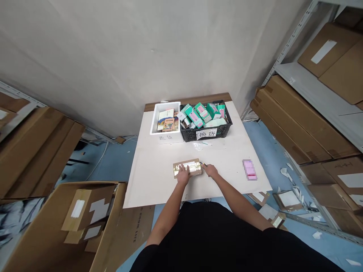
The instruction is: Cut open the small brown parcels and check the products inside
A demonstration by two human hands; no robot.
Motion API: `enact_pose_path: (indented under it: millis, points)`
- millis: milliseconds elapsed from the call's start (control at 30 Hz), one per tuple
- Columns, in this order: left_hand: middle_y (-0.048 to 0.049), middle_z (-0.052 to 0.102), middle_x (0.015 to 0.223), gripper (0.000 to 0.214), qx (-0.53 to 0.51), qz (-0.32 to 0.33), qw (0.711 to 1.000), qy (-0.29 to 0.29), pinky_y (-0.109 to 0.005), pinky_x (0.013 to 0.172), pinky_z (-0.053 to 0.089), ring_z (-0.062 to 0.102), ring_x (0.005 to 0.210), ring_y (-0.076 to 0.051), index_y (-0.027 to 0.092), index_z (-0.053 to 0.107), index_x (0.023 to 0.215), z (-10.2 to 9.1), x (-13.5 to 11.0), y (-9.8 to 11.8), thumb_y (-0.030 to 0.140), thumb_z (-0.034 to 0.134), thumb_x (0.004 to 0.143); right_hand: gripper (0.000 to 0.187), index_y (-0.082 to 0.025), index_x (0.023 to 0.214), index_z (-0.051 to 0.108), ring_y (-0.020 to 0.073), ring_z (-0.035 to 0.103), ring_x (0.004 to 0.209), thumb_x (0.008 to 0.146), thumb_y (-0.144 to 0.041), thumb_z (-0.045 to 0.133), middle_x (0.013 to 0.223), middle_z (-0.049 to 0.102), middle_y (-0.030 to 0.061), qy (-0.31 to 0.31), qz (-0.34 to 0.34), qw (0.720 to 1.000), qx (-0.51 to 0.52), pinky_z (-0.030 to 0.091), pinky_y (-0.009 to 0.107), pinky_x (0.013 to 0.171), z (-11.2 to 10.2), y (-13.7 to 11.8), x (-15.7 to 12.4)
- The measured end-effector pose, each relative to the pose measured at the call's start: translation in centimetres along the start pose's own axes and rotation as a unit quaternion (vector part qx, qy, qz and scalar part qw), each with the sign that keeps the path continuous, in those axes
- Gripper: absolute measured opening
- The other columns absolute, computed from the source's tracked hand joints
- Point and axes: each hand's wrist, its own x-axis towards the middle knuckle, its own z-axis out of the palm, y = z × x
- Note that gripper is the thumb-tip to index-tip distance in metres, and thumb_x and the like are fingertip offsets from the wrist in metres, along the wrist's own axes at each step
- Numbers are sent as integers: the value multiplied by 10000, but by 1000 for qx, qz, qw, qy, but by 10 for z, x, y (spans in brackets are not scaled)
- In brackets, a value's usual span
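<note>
A small brown cardboard box (195, 172) with shiny tape and a white label lies near the front middle of the table. My left hand (183, 174) rests on its top, fingers spread and thumb apart, pressing on it. At the box's right end, my right hand (210, 170) is closed around a slim utility knife (202, 164). The knife's tip points at the box edge; whether it touches cannot be made out. Farther back, a white foam box (167, 138) holds books and small packs, beside a black plastic basket (224, 131) full of green and pink cartons.
The white-topped table (153, 181) stands against a grey wall. A pink blurred item (249, 170) lies at its right side. A big open carton (113, 219) with parcels stands at the lower left. Shelves with long cartons (306, 117) rise at the right, with parcels on the blue floor below.
</note>
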Motion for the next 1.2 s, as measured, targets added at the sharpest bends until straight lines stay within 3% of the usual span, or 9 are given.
enact_pose_path:
  millis: [200, 400, 533, 700, 800, 967, 1033, 1133, 1200]
  points:
    - [-266, 197, 1722, 742, 10, -2, 1000, -22, -616, 1141, 413, 163, 1607, -430, 258, 296, 1633, -6, 2, -1, 503, 580, 993, 640, -144, 994, 738, 247, 754, 711, 1044, -678, 390, 819, 771, 139, 12, -17, 999, -35, 524, 321, 728, 15, 20, -23]
    - [-248, 197, 1729, 746, 18, 3, 1000, 4, -585, 1160, 406, 149, 1617, -399, 256, 290, 1642, -4, 1, -4, 535, 557, 1004, 658, -158, 965, 737, 239, 753, 691, 1021, -726, 409, 839, 772, 124, 20, -22, 999, -17, 520, 317, 728, 18, 35, -32]
    - [-235, 197, 1735, 757, 17, 1, 1000, 4, -540, 1165, 416, 148, 1622, -375, 249, 301, 1645, -3, -1, -6, 557, 556, 1002, 693, -142, 979, 739, 242, 745, 662, 1032, -722, 365, 787, 765, 128, 40, -5, 999, 20, 518, 319, 702, 9, 21, -23]
    - [-201, 185, 1747, 745, 2, -12, 1000, 2, -545, 1161, 422, 144, 1623, -373, 284, 287, 1652, -3, -3, -4, 572, 524, 1006, 704, -138, 947, 752, 254, 737, 641, 981, -770, 444, 684, 737, 120, 28, -7, 999, 29, 516, 318, 666, 4, -5, -9]
    - [-212, 195, 1742, 779, -5, -13, 1000, -3, -540, 1160, 423, 159, 1618, -386, 272, 294, 1651, -3, -4, -4, 622, 515, 991, 684, -143, 933, 753, 252, 737, 636, 965, -771, 483, 620, 711, 99, 24, -7, 999, 28, 521, 311, 671, 6, -5, -9]
    - [-194, 192, 1747, 772, -13, -14, 1000, -5, -543, 1133, 439, 134, 1621, -389, 285, 301, 1648, -7, -3, -3, 624, 517, 988, 639, -161, 855, 727, 233, 732, 593, 947, -765, 539, 588, 687, 61, 6, -20, 1000, -6, 527, 301, 696, 14, 26, -21]
    - [-194, 231, 1737, 774, -12, -13, 1000, -5, -537, 1128, 437, 165, 1610, -398, 282, 332, 1636, -12, -2, -3, 621, 546, 974, 642, -165, 855, 707, 214, 724, 572, 983, -751, 478, 609, 695, 56, 0, -2, 1000, 6, 521, 290, 685, 19, 43, -27]
    - [-183, 412, 1645, 706, -15, 2, 1000, -5, -485, 1109, 447, 351, 1526, -386, 277, 473, 1555, -25, 4, -10, 618, 592, 948, 671, -156, 902, 682, 200, 722, 579, 1050, -701, 319, 726, 739, 87, 19, 55, 996, 61, 507, 280, 643, 25, 68, -32]
    - [-148, 490, 1581, 583, -28, -6, 999, 15, -447, 1076, 466, 466, 1431, -345, 299, 536, 1496, -33, 9, -20, 566, 551, 978, 602, -154, 988, 667, 210, 740, 644, 1045, -679, 378, 838, 765, 107, 53, 74, 993, 81, 502, 274, 637, 26, 82, -32]
